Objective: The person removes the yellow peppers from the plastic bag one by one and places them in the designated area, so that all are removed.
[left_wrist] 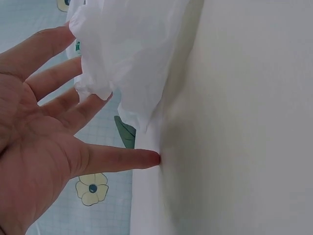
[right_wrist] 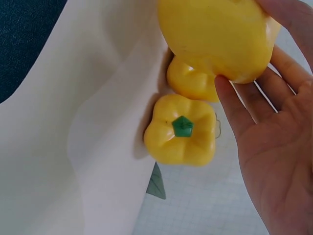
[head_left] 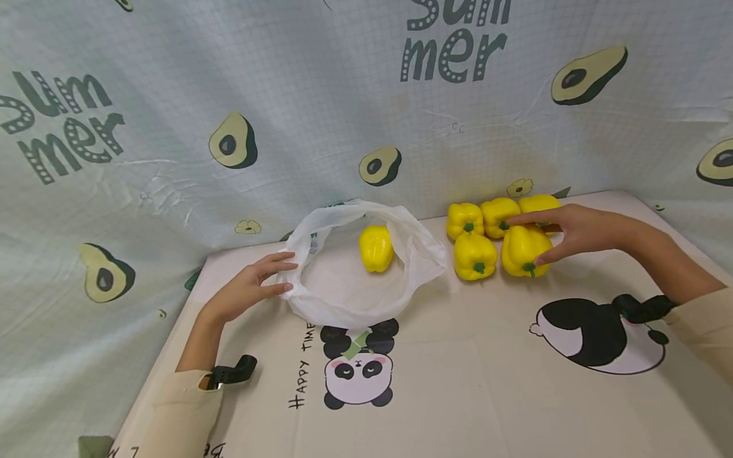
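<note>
A white plastic bag (head_left: 343, 315) stands with its mouth spread wide, and one yellow bell pepper (head_left: 376, 249) lies inside it. My left hand (head_left: 246, 289) touches the bag's left rim with its fingers stretched out. In the left wrist view, fingertips meet the bag's thin plastic (left_wrist: 132, 54) while the thumb points apart from it. At the right, my right hand (head_left: 584, 230) holds a yellow bell pepper (head_left: 523, 249) between thumb and fingers. The right wrist view shows that pepper (right_wrist: 220, 39) large, with fingers along its lower side.
Several more yellow bell peppers (head_left: 475, 256) with green stems are grouped beside and behind the held one. Behind everything hangs a pale cloth (head_left: 321, 102) printed with avocados. Panda drawings mark the light tablecloth (head_left: 458, 381).
</note>
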`<state>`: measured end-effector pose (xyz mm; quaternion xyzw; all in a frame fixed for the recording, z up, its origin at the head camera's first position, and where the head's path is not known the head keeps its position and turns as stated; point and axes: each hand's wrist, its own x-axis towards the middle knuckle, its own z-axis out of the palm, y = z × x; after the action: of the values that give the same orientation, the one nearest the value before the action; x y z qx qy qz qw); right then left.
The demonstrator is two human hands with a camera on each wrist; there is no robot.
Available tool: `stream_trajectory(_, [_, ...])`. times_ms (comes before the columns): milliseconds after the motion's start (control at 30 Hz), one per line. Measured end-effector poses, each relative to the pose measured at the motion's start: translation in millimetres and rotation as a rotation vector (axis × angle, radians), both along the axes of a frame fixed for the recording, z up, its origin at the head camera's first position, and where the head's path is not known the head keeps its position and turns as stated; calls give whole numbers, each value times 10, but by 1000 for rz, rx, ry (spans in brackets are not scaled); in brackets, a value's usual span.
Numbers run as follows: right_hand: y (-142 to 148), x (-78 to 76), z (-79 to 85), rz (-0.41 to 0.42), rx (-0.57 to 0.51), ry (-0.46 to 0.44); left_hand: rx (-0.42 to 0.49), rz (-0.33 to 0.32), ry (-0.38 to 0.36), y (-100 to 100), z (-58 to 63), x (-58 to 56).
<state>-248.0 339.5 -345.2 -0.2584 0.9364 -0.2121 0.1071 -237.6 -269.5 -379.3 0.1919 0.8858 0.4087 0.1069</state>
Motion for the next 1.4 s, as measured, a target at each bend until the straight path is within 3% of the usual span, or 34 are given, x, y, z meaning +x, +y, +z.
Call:
stream_trajectory(200, [-11, -19, -21, 19, -11, -29, 3, -3, -8, -10, 1, -4])
stream_trajectory(533, [18, -86, -97, 98, -128, -48, -8, -15, 4, -27, -9, -3])
stream_trajectory(1033, [11, -111, -170, 109, -171, -92, -16, -15, 5, -51, -34, -2])
stream_trajectory(1400, [30, -122, -197, 71, -159, -100, -4, -5, -9, -44, -45, -5])
